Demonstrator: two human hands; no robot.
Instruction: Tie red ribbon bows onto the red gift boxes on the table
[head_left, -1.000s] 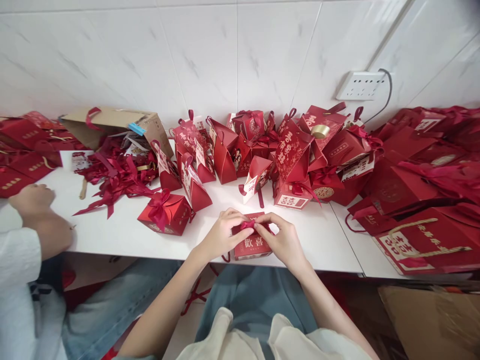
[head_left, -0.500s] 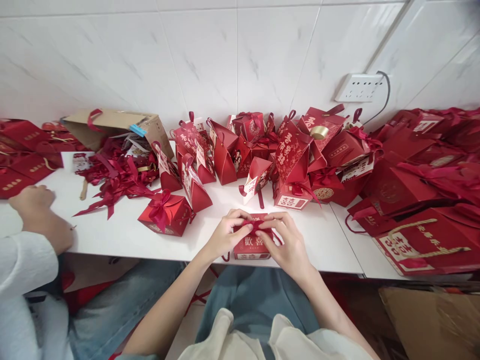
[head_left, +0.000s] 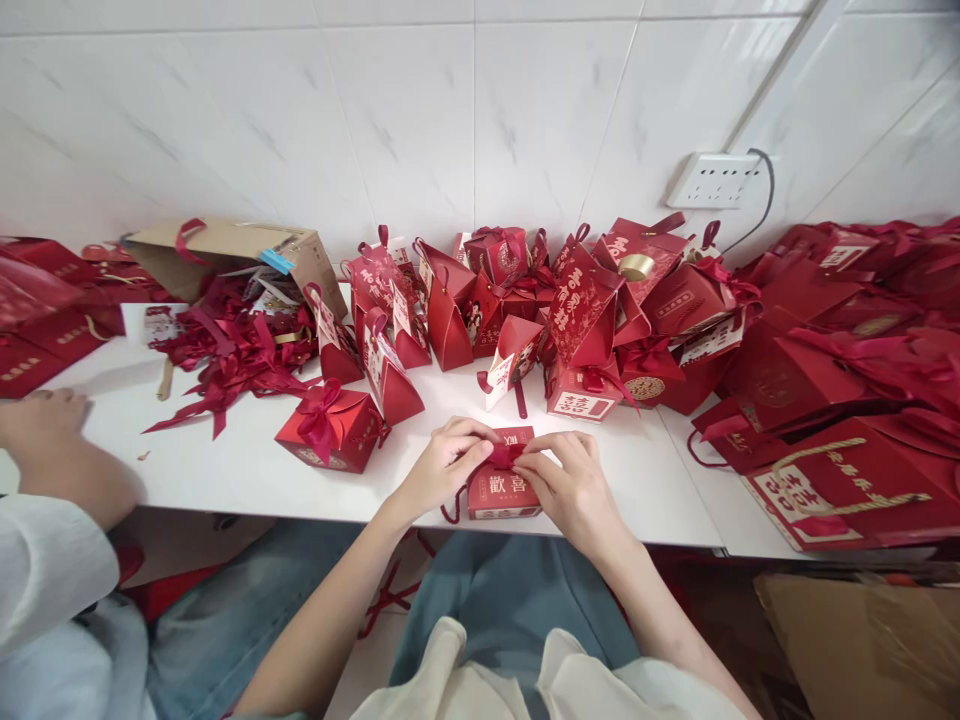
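Note:
In front of me at the table's near edge lies a small red gift box [head_left: 504, 492] with pale Chinese characters on it. A dark red ribbon [head_left: 505, 455] forms a bow on its top. My left hand [head_left: 448, 462] pinches the left side of this ribbon between thumb and fingers. On the other side my right hand [head_left: 568, 480] pinches the ribbon's right part, its fingertips close to the knot. A dark red cord hangs beside the box under my left hand. Left of my hands sits a red box with a bow [head_left: 330, 430].
Red gift boxes [head_left: 450, 300] crowd the back of the white table [head_left: 420, 490]. Loose ribbons [head_left: 244, 350] spill from a cardboard box [head_left: 225, 240]. Larger red boxes [head_left: 840, 480] pile up at right. A co-worker's hand [head_left: 45, 430] rests at the left edge. A wall socket [head_left: 712, 182] holds a cable.
My hands have moved slightly apart, drawing the ribbon outward, so the bow shows more. The co-worker's hand at left has shifted further left, and a red box there has moved.

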